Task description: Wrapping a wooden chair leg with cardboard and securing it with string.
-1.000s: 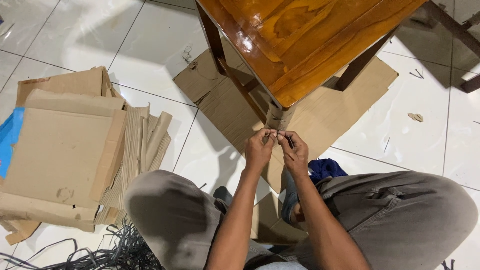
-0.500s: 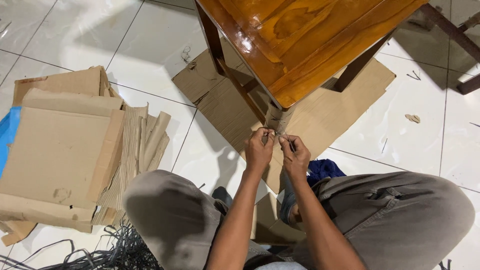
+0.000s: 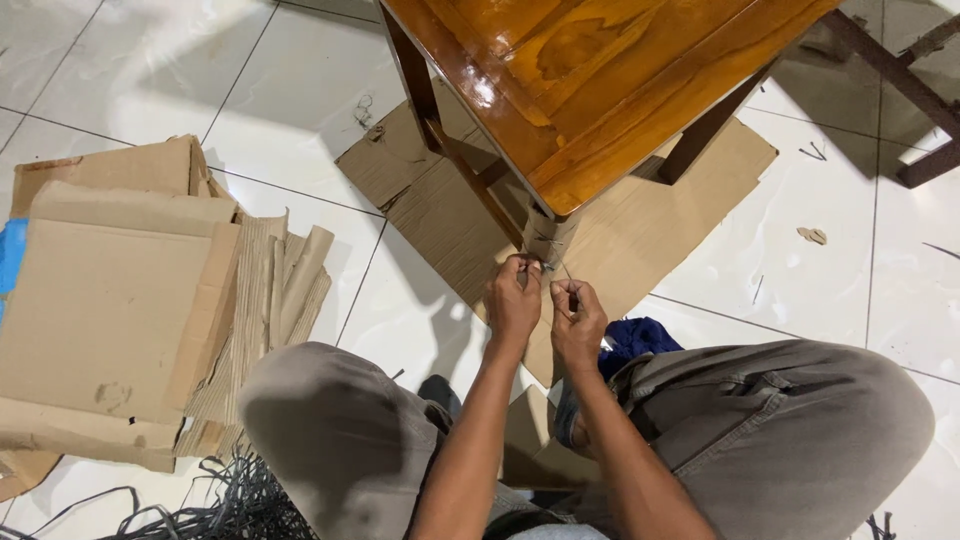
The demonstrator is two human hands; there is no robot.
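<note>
A glossy wooden table (image 3: 590, 80) stands on a flat cardboard sheet (image 3: 650, 230). Its near leg (image 3: 548, 235) is wrapped in cardboard and bound with thin string. My left hand (image 3: 512, 300) pinches the string at the foot of that wrapped leg. Just to the right and slightly lower, my right hand (image 3: 577, 322) grips the other end of the string (image 3: 568, 275), fingers closed. Both hands are close together, just in front of the leg. My knees in grey trousers fill the bottom of the view.
A pile of cardboard pieces (image 3: 130, 300) lies on the white tiled floor at the left, with something blue (image 3: 10, 255) at its edge. Black straps (image 3: 215, 505) are heaped at the bottom left. A dark blue cloth (image 3: 640, 338) lies by my right knee. Another dark furniture leg (image 3: 900, 70) is at the top right.
My right hand has drawn down and back toward me, away from the leg, pulling the string. My left hand stays at the wrapped leg. The view shifted slightly.
</note>
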